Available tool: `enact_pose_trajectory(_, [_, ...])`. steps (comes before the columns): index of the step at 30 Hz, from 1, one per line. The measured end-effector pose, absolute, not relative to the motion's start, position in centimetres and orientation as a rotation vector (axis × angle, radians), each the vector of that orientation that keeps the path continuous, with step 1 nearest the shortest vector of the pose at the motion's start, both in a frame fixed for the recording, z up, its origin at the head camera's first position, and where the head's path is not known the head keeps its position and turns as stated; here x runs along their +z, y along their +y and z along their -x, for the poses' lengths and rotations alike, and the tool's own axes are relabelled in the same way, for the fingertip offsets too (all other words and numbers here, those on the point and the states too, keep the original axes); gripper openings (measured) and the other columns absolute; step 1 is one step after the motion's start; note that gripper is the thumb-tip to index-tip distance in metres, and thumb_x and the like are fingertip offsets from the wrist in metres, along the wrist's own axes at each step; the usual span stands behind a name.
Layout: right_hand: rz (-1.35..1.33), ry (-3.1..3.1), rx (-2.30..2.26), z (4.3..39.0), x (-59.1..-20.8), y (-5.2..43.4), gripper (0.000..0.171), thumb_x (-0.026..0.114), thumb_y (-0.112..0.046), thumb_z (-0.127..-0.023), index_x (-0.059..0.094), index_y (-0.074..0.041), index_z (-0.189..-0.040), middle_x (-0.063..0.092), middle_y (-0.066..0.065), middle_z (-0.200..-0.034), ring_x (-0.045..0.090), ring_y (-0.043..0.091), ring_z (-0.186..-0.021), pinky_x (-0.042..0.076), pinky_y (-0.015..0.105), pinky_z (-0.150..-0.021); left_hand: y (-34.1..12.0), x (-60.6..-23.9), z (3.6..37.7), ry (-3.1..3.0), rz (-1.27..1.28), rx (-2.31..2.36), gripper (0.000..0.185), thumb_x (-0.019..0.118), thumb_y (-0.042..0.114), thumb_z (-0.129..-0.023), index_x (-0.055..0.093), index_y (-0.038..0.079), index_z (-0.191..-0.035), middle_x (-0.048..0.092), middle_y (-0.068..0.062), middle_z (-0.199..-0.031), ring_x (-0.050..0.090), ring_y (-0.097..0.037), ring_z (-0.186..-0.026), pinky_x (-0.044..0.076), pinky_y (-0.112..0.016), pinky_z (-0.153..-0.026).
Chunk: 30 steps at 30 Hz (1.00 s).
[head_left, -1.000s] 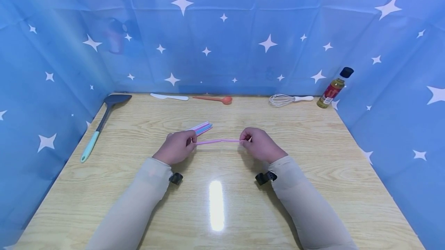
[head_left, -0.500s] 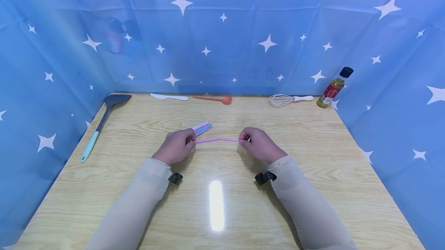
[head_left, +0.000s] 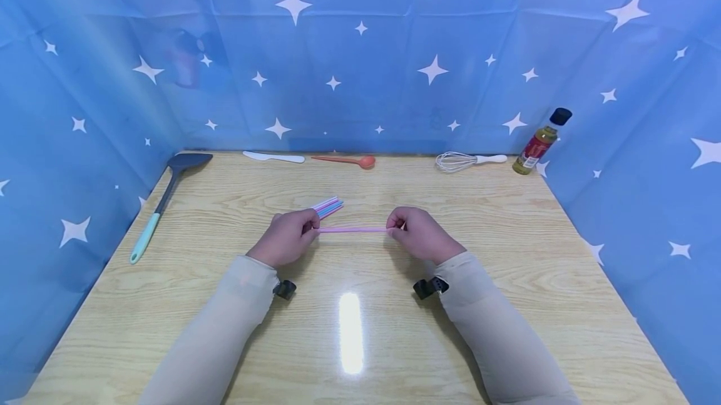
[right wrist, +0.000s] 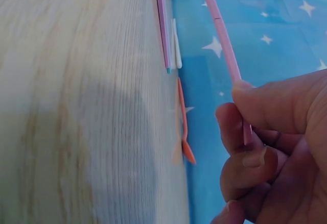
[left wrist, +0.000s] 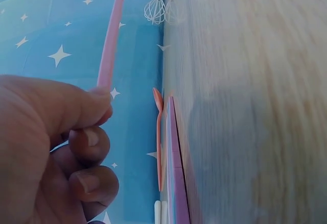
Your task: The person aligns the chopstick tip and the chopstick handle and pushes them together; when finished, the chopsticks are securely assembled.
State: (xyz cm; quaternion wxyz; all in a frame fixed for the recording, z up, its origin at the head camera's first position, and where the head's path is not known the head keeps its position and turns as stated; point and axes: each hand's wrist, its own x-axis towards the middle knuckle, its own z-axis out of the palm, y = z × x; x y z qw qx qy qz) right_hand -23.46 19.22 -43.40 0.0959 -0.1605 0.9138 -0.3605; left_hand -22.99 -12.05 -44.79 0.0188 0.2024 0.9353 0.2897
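Wooden table (head_left: 507,280); on it lie spatula (head_left: 163,199), white knife (head_left: 274,156), red spoon (head_left: 349,160), whisk (head_left: 464,161), bottle (head_left: 541,142), straw bundle (head_left: 328,206).

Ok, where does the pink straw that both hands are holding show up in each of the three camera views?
Head: the pink straw lies level at mid-frame, between the left hand and the right hand.
Left wrist: it rises from the thumb to the top edge, upper left.
Right wrist: it slants from the top edge down into the fingers, upper right.
Shared landmark: the orange spoon by the backdrop.
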Motion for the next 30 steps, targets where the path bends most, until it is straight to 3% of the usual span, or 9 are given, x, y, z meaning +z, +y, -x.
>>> enact_pose_trajectory(9, [0.475,2.764,-1.111,23.5,-43.6,18.9,0.009,0.065,-0.008,-0.104,0.073,-0.004,-0.106,0.067,0.004,-0.092,0.053,0.018,-0.075,0.047,0.035,-0.07,-12.0,-44.8,22.9,2.898,-0.657,1.015,0.007,0.067,0.013,-0.104,0.062,0.013,-0.099,0.053,0.003,-0.073,0.046,-0.015,-0.065,0.035,-0.044,-0.086])
enact_pose_trajectory(18, [0.485,2.785,-1.19,23.4,-44.0,18.8,0.008,0.065,-0.005,-0.103,0.072,-0.001,-0.104,0.064,0.003,-0.084,0.051,0.017,-0.07,0.045,0.032,-0.064,-12.1,-45.2,23.1,2.9,-0.687,1.104,0.01,0.067,0.011,-0.103,0.06,0.013,-0.095,0.051,0.004,-0.07,0.044,-0.014,-0.062,0.034,-0.045,-0.089])
enact_pose_trajectory(25, [0.486,2.754,-1.229,23.3,-43.9,18.5,0.009,0.066,-0.007,-0.103,0.073,-0.001,-0.105,0.065,0.004,-0.085,0.053,0.018,-0.073,0.046,0.031,-0.066,-12.8,-45.5,23.3,2.877,-0.627,1.121,0.008,0.068,0.015,-0.103,0.062,0.016,-0.097,0.05,0.004,-0.071,0.041,-0.012,-0.059,0.039,-0.033,-0.064])
enact_pose_trajectory(30, [0.485,2.744,-1.243,23.4,-43.9,18.4,0.009,0.067,-0.007,-0.103,0.073,-0.001,-0.105,0.065,0.004,-0.085,0.053,0.017,-0.072,0.045,0.029,-0.064,-13.3,-45.7,23.7,2.781,-0.624,1.18,0.006,0.068,0.016,-0.102,0.064,0.017,-0.099,0.05,0.002,-0.076,0.041,-0.013,-0.063,0.039,-0.029,-0.064])
